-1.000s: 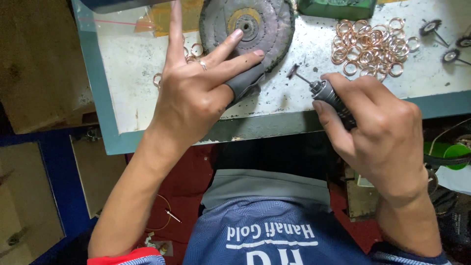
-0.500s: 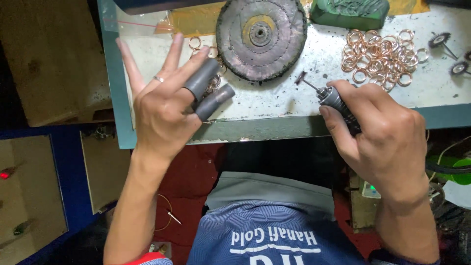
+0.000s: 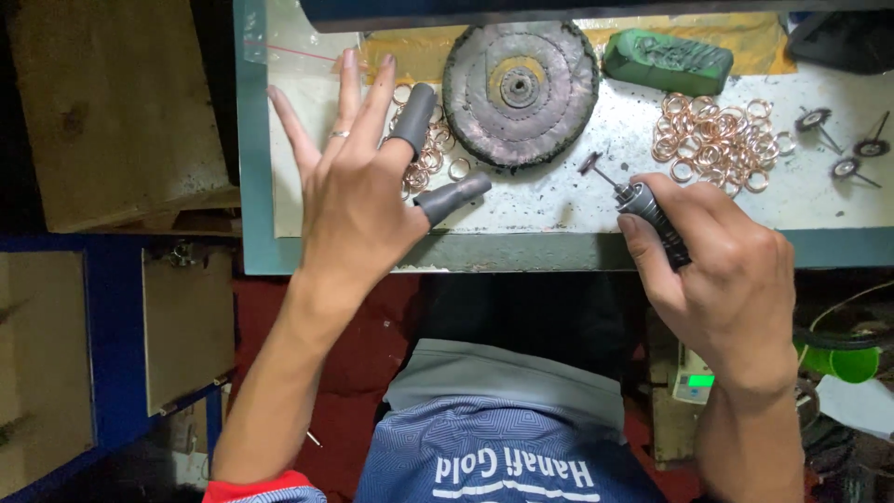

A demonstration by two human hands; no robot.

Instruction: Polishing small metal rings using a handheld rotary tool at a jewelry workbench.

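My left hand [image 3: 358, 191] hovers open over the left part of the white worktop [image 3: 559, 200], fingers spread, with grey rubber sleeves on the thumb and index finger. It holds nothing and sits just above a small heap of copper rings [image 3: 426, 158]. My right hand [image 3: 712, 265] grips a black rotary tool handpiece [image 3: 652, 219] whose small brush tip [image 3: 589, 164] points toward a round dark buffing wheel [image 3: 520, 91] lying flat on the worktop.
A larger pile of copper rings [image 3: 717, 140] lies right of the wheel. A green compound bar [image 3: 669, 61] sits at the back. Three small mounted brushes [image 3: 843, 144] lie at far right. Wooden boards [image 3: 102, 112] and blue drawers stand to the left.
My left hand has come off the buffing wheel and moved left, opening wide over the small ring heap. My right hand has kept hold of the handpiece in about the same place.
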